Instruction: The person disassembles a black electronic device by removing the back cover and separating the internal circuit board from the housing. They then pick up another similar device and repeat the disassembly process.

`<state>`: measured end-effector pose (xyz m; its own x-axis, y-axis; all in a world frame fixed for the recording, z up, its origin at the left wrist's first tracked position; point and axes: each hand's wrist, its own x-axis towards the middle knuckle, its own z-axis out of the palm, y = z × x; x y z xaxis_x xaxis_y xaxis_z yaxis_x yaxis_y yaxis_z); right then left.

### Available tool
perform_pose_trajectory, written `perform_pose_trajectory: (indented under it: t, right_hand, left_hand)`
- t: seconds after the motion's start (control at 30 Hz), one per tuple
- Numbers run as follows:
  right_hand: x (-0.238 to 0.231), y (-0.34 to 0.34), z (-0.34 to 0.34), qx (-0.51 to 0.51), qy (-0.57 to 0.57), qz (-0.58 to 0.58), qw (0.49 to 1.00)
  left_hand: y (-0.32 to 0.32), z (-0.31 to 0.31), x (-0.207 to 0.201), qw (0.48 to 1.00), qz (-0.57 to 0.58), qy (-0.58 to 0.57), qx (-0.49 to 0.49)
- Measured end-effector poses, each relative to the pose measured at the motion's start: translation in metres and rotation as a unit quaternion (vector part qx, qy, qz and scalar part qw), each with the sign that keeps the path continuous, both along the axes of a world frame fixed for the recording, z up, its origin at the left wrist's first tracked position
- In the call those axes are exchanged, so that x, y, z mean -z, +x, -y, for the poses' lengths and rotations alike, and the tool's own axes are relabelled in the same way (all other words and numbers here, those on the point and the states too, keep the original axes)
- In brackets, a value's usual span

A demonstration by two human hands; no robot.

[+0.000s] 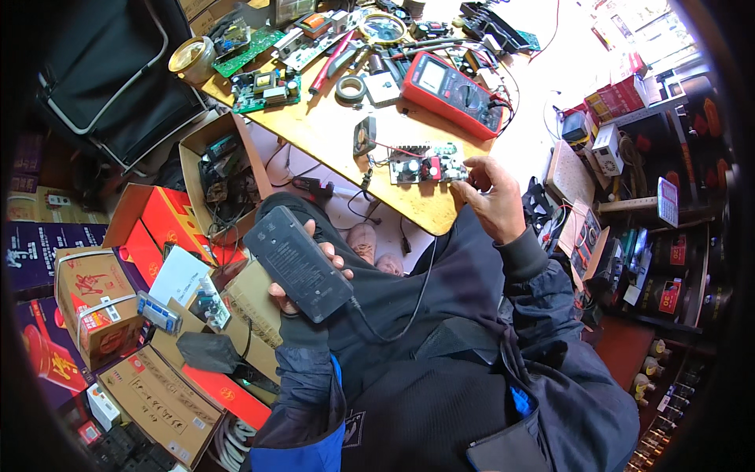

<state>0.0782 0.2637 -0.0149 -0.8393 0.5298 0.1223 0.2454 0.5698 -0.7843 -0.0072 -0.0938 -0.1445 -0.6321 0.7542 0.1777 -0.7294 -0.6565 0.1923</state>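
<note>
A black power adapter (295, 267) with a label on its face rests in my left hand (334, 258), tilted, above my lap. My fingers wrap round its edges, and its cable (393, 338) loops down and back up toward the table edge. On the table's near corner lies a small circuit board (417, 167) with black heat sinks and a red part. My right hand (497, 200) is at the board's right end, thumb and forefinger closed on its edge. Left of the board stands a small dark part (364, 135), with a thin red wire running from it to the board.
Behind the board lies a red multimeter (452, 94), beside a roll of tape (351, 89) and several loose circuit boards (267, 90). Cardboard boxes (157, 401) crowd the floor at left, with another black adapter (208, 352) on them. Shelves (684, 236) line the right.
</note>
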Motion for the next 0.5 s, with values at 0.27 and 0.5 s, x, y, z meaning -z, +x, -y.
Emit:
perform_pose_trajectory:
  t: [0.27, 0.5]
  right_hand:
    - [0.006, -0.026, -0.006, -0.022, 0.015, 0.018, 0.999]
    - [0.002, -0.039, -0.001, -0.039, 0.026, -0.005, 0.999]
  left_hand:
    - [-0.007, 0.04, 0.006, 0.997, 0.043, -0.04, -0.053]
    - [-0.009, 0.046, 0.006, 0.995, 0.058, -0.048, -0.067]
